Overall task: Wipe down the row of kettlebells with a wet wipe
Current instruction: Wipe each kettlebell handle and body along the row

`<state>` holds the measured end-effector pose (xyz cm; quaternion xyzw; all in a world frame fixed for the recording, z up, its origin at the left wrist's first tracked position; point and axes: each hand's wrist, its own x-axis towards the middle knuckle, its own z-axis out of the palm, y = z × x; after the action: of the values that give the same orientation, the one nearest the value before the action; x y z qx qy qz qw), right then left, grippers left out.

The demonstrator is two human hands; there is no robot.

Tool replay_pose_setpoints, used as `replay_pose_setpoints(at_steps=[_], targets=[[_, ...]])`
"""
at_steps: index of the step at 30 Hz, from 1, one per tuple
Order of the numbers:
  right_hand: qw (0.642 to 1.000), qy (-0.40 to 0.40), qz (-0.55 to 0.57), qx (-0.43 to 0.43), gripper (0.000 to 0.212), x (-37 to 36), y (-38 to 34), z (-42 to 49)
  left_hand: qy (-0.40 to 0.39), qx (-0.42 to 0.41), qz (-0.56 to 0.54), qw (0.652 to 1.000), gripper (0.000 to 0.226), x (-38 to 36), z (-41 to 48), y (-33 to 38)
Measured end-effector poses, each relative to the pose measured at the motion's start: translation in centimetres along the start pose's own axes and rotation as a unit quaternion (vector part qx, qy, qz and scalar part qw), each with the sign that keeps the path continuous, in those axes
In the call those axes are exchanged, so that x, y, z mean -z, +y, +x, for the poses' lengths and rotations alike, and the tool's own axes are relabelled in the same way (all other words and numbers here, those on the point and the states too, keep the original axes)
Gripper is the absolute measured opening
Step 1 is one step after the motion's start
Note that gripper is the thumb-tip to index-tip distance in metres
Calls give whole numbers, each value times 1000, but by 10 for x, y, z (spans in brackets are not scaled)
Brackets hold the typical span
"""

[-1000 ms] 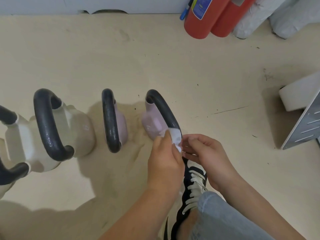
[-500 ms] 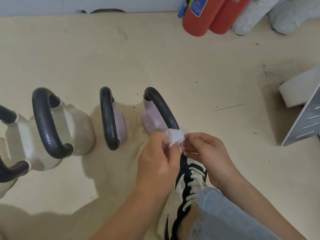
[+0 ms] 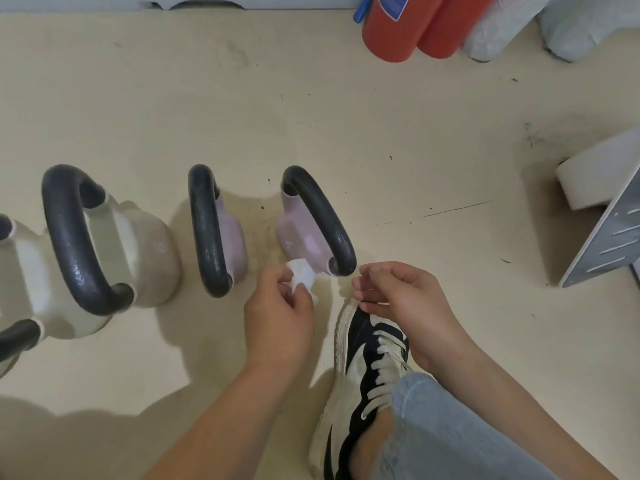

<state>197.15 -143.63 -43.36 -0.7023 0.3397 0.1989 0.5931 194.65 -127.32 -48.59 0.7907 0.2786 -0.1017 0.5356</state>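
Observation:
A row of kettlebells with black handles stands on the beige floor. The rightmost is pink [image 3: 301, 237], then a second pink one [image 3: 221, 233], a cream one [image 3: 114, 251] and another cream one [image 3: 17, 271] cut off at the left edge. My left hand [image 3: 277, 306] pinches a crumpled white wet wipe [image 3: 303, 280] just in front of the rightmost pink kettlebell, near the lower end of its handle. My right hand [image 3: 398, 299] hovers to the right of the wipe, fingers loosely curled and holding nothing, apart from the kettlebell.
My foot in a black and white sneaker [image 3: 363, 375] and a jeans leg sit below my right hand. Two red fire extinguishers [image 3: 398, 29] and wrapped white bundles [image 3: 571, 22] line the back wall. A white and grey stand [image 3: 606, 220] is at the right.
My hands have parted: the right hand let go of the wipe and drew right. The left hand moved left with the wipe, off the handle's end to the pink body's front.

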Motion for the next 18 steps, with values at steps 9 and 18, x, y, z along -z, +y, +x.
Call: replay_pose_setpoints(at_steps=[9, 18], targets=[[994, -105, -25, 23, 35, -5, -2, 14, -102, -131, -25, 986, 31, -14, 20, 43], [992, -129, 16, 1, 37, -5, -5, 12, -81, -238, 31, 967, 24, -11, -24, -1]])
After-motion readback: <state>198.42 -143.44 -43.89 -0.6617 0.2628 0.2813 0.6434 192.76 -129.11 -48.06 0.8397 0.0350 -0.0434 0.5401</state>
